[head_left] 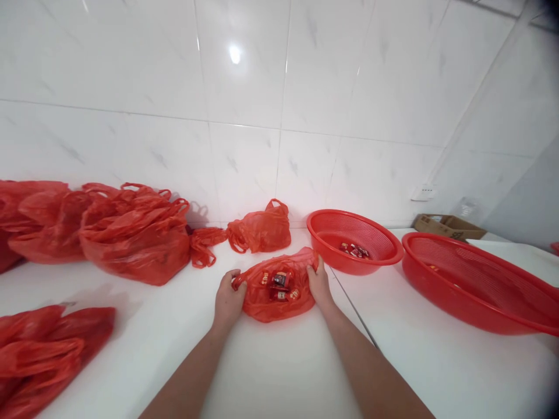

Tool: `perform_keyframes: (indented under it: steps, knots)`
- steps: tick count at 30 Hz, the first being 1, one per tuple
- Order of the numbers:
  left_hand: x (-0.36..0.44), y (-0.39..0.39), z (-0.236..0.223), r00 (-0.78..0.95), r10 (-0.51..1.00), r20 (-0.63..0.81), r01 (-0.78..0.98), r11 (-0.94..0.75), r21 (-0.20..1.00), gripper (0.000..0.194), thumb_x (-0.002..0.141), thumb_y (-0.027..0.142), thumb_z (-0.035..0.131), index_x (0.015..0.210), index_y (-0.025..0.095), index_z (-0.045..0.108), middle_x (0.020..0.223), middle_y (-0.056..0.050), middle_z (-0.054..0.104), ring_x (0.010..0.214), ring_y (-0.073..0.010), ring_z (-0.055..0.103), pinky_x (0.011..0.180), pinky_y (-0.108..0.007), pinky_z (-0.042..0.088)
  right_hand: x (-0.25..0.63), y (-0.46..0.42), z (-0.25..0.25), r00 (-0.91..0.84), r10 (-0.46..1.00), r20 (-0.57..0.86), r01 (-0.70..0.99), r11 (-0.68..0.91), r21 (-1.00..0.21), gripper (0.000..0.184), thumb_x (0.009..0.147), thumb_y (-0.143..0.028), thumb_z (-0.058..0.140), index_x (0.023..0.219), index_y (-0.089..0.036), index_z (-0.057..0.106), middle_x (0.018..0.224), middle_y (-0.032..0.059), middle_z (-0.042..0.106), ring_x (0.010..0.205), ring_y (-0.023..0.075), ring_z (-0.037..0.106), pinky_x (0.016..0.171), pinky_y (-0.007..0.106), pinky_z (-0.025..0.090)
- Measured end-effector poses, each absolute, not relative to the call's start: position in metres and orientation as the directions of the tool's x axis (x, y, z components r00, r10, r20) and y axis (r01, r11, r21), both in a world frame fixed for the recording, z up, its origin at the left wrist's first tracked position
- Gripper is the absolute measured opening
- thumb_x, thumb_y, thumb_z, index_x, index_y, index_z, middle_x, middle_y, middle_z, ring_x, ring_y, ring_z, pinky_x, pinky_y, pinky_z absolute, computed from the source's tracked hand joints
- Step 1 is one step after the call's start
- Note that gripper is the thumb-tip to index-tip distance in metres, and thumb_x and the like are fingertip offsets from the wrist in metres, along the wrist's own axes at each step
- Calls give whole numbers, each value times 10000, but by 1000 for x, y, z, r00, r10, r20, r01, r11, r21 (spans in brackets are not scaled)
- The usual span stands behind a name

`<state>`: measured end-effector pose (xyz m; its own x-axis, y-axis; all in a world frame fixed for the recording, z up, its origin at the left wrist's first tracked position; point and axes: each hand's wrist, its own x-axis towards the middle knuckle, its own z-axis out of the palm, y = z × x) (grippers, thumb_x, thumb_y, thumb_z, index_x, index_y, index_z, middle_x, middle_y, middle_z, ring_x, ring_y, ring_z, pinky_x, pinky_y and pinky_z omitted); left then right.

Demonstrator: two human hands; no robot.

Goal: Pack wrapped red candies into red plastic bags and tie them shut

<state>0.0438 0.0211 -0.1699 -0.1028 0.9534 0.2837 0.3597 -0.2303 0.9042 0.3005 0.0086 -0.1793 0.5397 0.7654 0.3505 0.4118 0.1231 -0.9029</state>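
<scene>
In the middle of the white table lies a thin red plastic bag (262, 311), its mouth spread apart. Several small wrapped packets (280, 280) in dark red with gold print show inside it; their exact kind is too small to tell. My left hand (229, 298) grips the bag's left edge, thumb and fingers closed on the plastic. On the opposite side my right hand (320, 283) pinches the right edge of the same bag.
Behind the bag stands a smaller tied red bag (262, 230). Full red bags (135, 238) line the wall at left, and another red bag (52, 355) lies nearer. To the right are a round red basket (345, 262) holding several packets, a larger red basket (463, 302) and a cardboard box (449, 228).
</scene>
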Motion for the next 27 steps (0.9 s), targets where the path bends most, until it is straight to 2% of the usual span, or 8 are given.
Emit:
perform_keyframes:
  steps: [8,15,18,21,24,27]
  knots:
    - [44,21,-171,-105,956,276,339,-226,913,316,753,269,553,1064,218,568,1083,-51,615,940,-199,588,914,-374,436,299,6,-177,537,770,346,429,104,-898,612,833,-333,442,1406,-148,333,1370,131,458,1261,250,429,1063,416,305]
    - [45,21,-173,-104,960,261,321,-216,922,338,755,218,516,1091,233,551,1099,-34,613,890,-177,602,852,-334,468,299,3,-175,524,776,350,414,127,-901,592,848,-313,448,1411,-178,326,1384,112,446,1268,240,418,1077,408,293]
    - [46,22,-176,-114,963,243,326,-195,925,356,762,217,515,1117,241,534,1110,-31,607,864,-168,604,837,-328,477,300,1,-176,503,800,326,380,134,-915,607,846,-314,477,1418,-204,304,1347,106,484,1222,233,466,1055,402,329]
    - [45,20,-176,-126,964,236,337,-182,924,386,770,233,525,1155,245,513,1139,-42,580,874,-172,598,827,-334,490,301,-2,-178,455,846,277,274,163,-948,666,814,-294,541,1422,-241,275,1257,86,556,1116,224,547,998,400,401]
    - [44,13,-172,-129,901,415,428,-327,843,385,786,253,535,1170,233,505,1255,-80,491,1065,-219,542,890,-367,474,303,-8,-179,407,875,261,186,200,-962,705,779,-273,587,1410,-270,271,1300,74,516,1149,216,524,994,389,413]
    - [49,5,-159,62,754,654,566,-567,599,342,807,222,532,1148,232,546,1310,-93,459,1223,-262,436,1013,-439,384,307,-20,-175,411,863,293,213,221,-952,682,771,-290,599,1379,-259,292,1336,98,467,1168,222,505,965,385,440]
